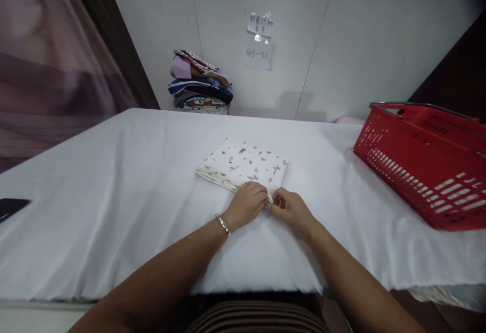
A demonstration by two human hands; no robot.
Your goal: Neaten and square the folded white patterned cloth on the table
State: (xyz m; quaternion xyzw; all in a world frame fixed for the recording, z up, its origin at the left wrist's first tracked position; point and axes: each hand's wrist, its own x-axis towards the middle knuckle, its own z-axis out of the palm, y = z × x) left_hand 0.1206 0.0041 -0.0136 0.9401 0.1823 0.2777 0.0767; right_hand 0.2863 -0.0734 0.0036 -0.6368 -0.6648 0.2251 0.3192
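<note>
A folded white cloth with small palm trees, leaves and animal prints lies flat near the middle of the table. Its layered fold faces me along the near left edge. My left hand, with a silver bracelet on the wrist, grips the near edge close to the front right corner, fingers curled over it. At that corner my right hand pinches the cloth between thumb and fingers. Both hands almost touch each other, and the corner itself is mostly hidden behind the fingertips.
A white tablecloth covers the table. On the right stands a red plastic basket with a metal handle. A stack of folded fabrics rises beyond the far edge. A dark phone-like object lies at far left. Paper notes hang on the wall.
</note>
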